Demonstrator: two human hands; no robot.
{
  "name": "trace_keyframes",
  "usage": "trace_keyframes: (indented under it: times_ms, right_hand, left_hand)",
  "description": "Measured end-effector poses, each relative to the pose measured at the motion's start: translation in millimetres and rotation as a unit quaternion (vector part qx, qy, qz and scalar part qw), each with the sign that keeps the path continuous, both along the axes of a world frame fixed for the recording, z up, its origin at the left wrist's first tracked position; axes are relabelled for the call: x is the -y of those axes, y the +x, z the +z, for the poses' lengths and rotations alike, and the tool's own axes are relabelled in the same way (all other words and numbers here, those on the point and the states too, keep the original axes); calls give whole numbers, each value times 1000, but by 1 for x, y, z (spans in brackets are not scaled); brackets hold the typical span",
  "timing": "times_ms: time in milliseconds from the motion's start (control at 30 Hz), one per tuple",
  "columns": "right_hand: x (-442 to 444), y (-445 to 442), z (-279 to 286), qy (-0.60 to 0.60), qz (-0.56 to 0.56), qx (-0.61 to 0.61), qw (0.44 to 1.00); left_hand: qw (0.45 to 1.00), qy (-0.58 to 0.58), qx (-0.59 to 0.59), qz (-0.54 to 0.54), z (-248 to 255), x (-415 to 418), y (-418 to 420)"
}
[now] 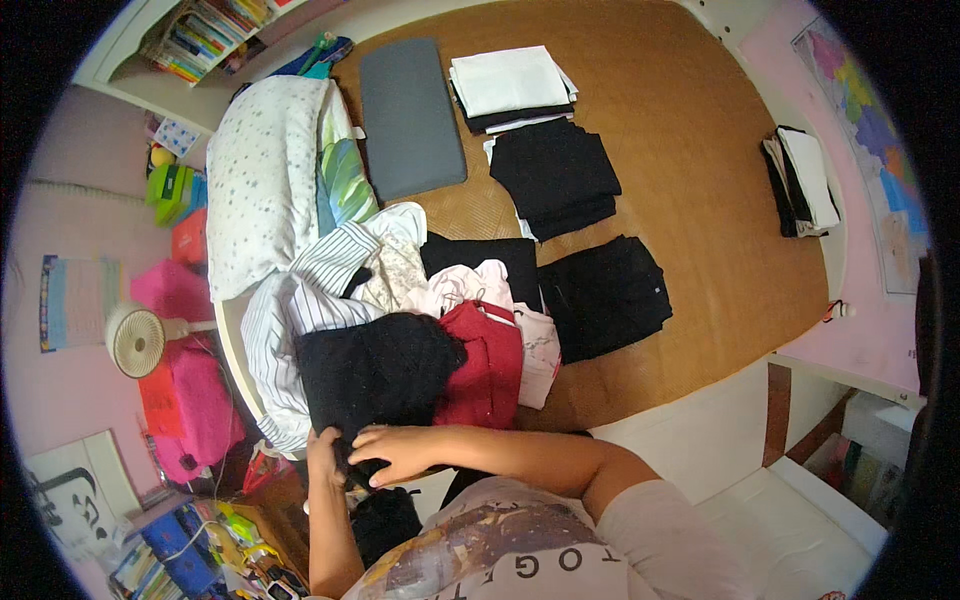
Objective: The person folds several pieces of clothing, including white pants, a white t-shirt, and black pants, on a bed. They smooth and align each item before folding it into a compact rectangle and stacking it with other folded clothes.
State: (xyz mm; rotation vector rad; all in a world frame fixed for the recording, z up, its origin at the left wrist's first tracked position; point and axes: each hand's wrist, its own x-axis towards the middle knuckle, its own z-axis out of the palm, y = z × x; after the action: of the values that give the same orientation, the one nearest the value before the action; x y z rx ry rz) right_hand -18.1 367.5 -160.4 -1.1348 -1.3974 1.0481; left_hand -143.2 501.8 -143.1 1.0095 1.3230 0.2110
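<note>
A black garment (382, 367) lies spread over the near side of a pile of clothes, one part hanging towards me. My left hand (324, 454) grips its near left edge, thumb on top. Close beside it, my right hand (386, 451) has its fingers curled on the same dark cloth. Under and around the garment are a striped shirt (274, 375), a red garment (487, 360) and a pale pink garment (538, 352). More black cloth (386, 521) hangs below my hands, against my shirt; whether it is the same piece I cannot tell.
Folded black clothes (607, 296) and a second black stack (555, 176) lie on the brown mat (697, 187). Beyond are a white-topped stack (510, 79) and a grey cushion (412, 120). A star-patterned pillow (262, 180) and small fan (139, 341) stand left; folded clothes (802, 180) sit far right.
</note>
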Motion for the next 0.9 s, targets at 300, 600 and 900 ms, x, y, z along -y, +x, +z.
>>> trace_keyframes:
  times_ms: [300,600,900]
  right_hand:
    - [39,216,-230,-254,-633,72,728]
    - [56,247,-330,-343,-587,-101,727]
    - [-2,120,-145,-304,-515,49,800]
  left_hand:
    - [958,262,-4,-115,65,-111,-11]
    - [570,626,-317,-427,-18,-32,45]
    - [748,470,-192,-428,-68,9,48]
